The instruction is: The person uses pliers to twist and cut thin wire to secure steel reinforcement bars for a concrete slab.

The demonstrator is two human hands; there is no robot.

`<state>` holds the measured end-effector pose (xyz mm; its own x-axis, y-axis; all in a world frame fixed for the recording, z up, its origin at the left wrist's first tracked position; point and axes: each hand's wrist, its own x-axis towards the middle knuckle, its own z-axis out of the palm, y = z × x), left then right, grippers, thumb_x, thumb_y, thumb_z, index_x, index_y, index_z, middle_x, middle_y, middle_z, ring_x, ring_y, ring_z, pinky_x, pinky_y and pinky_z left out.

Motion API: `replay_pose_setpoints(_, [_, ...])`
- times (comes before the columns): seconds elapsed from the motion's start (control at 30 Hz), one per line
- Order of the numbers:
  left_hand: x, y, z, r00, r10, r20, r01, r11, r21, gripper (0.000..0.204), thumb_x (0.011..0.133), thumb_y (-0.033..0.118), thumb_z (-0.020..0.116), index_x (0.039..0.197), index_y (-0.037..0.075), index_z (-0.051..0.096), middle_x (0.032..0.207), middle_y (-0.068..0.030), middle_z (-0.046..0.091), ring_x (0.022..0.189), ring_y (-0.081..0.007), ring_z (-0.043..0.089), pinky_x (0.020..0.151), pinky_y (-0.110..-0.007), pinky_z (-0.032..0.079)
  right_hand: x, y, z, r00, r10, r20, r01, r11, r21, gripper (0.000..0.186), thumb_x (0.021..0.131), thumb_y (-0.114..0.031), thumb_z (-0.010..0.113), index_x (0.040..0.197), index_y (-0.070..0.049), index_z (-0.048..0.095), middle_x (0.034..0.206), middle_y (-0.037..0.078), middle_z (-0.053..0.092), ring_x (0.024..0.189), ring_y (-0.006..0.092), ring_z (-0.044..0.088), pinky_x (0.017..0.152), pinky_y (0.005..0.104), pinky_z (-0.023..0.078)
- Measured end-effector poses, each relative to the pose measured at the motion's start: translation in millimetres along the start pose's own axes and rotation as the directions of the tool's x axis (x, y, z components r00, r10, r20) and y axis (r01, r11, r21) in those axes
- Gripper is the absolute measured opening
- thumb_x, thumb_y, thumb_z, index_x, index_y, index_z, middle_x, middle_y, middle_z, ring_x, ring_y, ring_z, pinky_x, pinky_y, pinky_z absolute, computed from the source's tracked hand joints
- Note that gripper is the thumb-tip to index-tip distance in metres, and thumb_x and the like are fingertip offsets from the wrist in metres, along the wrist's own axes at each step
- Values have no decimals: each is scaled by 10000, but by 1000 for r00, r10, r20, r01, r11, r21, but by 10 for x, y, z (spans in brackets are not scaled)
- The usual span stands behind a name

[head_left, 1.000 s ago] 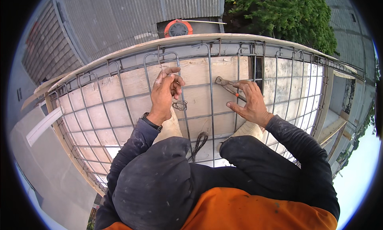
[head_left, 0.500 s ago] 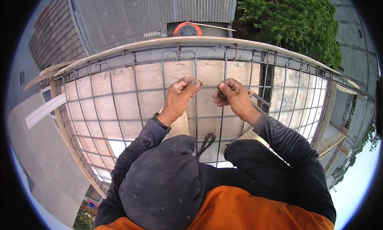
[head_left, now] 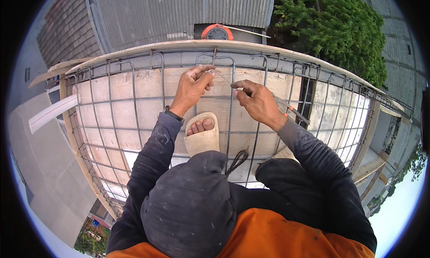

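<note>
My left hand (head_left: 192, 90) is closed, pinching a thin tie wire (head_left: 222, 78) above the steel rebar grid (head_left: 112, 97), near its top edge. My right hand (head_left: 257, 102) also pinches that wire, which stretches between both hands; whatever else lies inside its curled fingers is hidden. Pliers with orange-marked handles (head_left: 292, 109) lie on the grid just right of my right hand. A dark bundle of tie wire (head_left: 238, 161) rests on the bars below. My sandalled foot (head_left: 201, 137) stands on the plywood (head_left: 116, 83) between my arms.
A wooden board edge (head_left: 170, 46) runs beyond the grid. Farther off are corrugated roofs (head_left: 148, 16), a round orange-and-grey object (head_left: 217, 32) and a leafy tree (head_left: 331, 34). A white pipe (head_left: 51, 110) juts out at left. A dark gap (head_left: 307, 96) breaks the plywood at right.
My right hand has left the area over the pliers, moving left and up to the wire. My left hand has risen toward the far bars. My left foot has come into fuller view.
</note>
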<state>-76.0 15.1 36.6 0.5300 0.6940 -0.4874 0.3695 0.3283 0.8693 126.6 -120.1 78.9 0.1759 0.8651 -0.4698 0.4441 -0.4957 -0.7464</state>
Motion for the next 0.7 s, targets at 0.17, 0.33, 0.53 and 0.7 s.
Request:
replay_pose_setpoints(0.17, [373, 54, -310, 878, 478, 41, -383, 646, 660, 313, 981, 126, 602, 1255, 67, 742, 1078, -105, 653, 1068, -328, 654, 929, -438, 531, 319, 234, 36, 999, -27, -42, 20, 989, -147, 306, 1002, -239, 661, 1226, -55, 759, 917, 156, 780, 770, 248, 740, 756, 393, 589])
replay_pose_setpoints(0.33, [463, -55, -194, 827, 561, -39, -360, 582, 729, 297, 988, 127, 609, 1250, 50, 727, 1089, -121, 658, 1087, -339, 649, 954, -452, 530, 454, 84, 63, 956, 284, 75, -293, 939, 179, 277, 1021, -194, 655, 1205, -12, 753, 827, 92, 756, 603, 129, 671, 544, 289, 540])
replay_pose_setpoints(0.53, [501, -98, -138, 844, 521, -123, -317, 671, 670, 301, 1021, 191, 576, 1232, 27, 715, 1186, -170, 692, 1102, -405, 669, 944, -498, 537, 492, -51, 21, 906, 382, 185, -424, 797, 430, 241, 1007, -175, 680, 1139, 17, 745, 742, 61, 710, 529, 112, 613, 435, 283, 458])
replay_pose_setpoints(0.7, [610, -17, -236, 910, 386, -155, -199, 732, 651, 364, 1054, 291, 524, 1214, 21, 707, 1176, -225, 743, 1066, -457, 701, 934, -528, 536, 620, -183, -7, 883, 423, 205, -468, 757, 456, 202, 998, -186, 690, 1070, -8, 753, 693, 54, 681, 494, 110, 579, 411, 280, 420])
